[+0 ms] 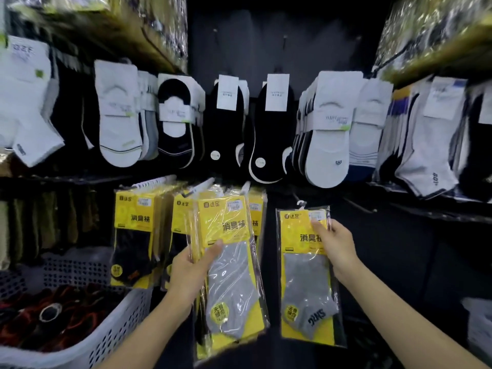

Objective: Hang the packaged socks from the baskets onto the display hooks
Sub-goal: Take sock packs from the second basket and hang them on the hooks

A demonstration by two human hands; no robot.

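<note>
Two hands, each holding sock packs. Left hand [190, 272]: thumb pressed on front of stack of packs [231, 275], other fingers hidden behind, gripping. Right hand [336, 246]: thumb and fingers pinch upper right edge of single pack [303, 283]; white hanger tab [300, 205] sticks up above fingers. Packs: clear plastic sleeve, yellow card, black print, grey ankle sock inside. Left of left fingers, hanging packs [133, 230] on hooks [159, 181]; below, white perforated basket [111, 339].

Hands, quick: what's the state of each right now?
Left hand: grips a stack of yellow sock packs.
Right hand: holds a single grey-sock pack near its top.
</note>
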